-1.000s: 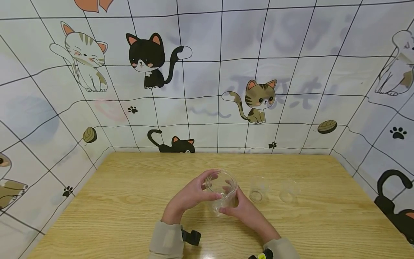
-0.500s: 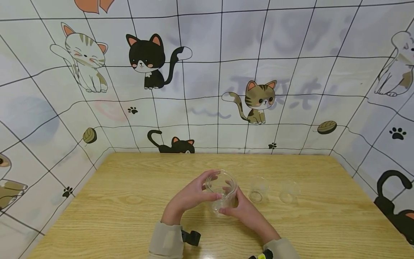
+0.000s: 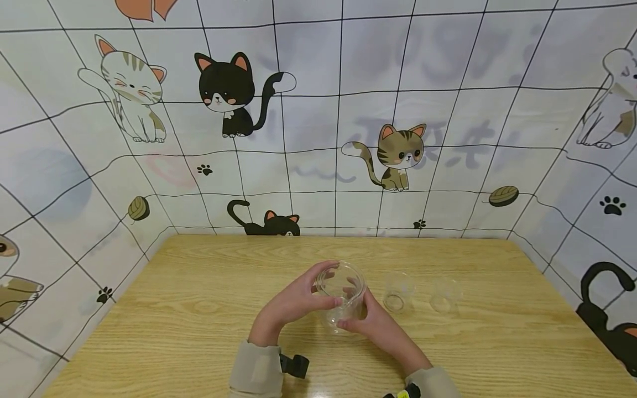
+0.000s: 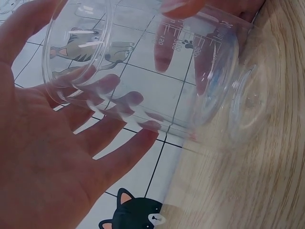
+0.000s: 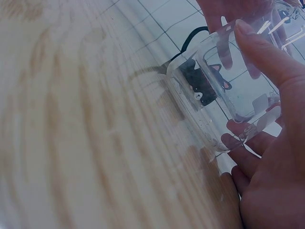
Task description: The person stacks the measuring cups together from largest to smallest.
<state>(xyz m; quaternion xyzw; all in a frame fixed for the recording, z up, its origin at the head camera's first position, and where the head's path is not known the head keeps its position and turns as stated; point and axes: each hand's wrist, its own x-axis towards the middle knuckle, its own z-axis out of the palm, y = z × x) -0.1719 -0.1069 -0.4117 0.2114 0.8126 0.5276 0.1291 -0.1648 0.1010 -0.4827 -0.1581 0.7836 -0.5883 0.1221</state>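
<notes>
Both hands hold a clear plastic cup (image 3: 343, 284) with its rim up, over the middle of the table. In the left wrist view this cup (image 4: 147, 95) has printed measuring marks, and two base rings suggest one cup nested in another. My left hand (image 3: 298, 297) grips it near the rim, thumb on the near side and fingers round the far side. Lower down, my right hand (image 3: 370, 322) holds the right side, its thumb across the front. In the right wrist view the cup's base (image 5: 195, 105) is close to the table; whether it touches is unclear.
Two more clear cups, one (image 3: 398, 292) nearer the hands and another (image 3: 445, 296) farther right, stand on the wooden table (image 3: 199, 309). A cat-printed cloth (image 3: 308, 127) closes off the back and both sides.
</notes>
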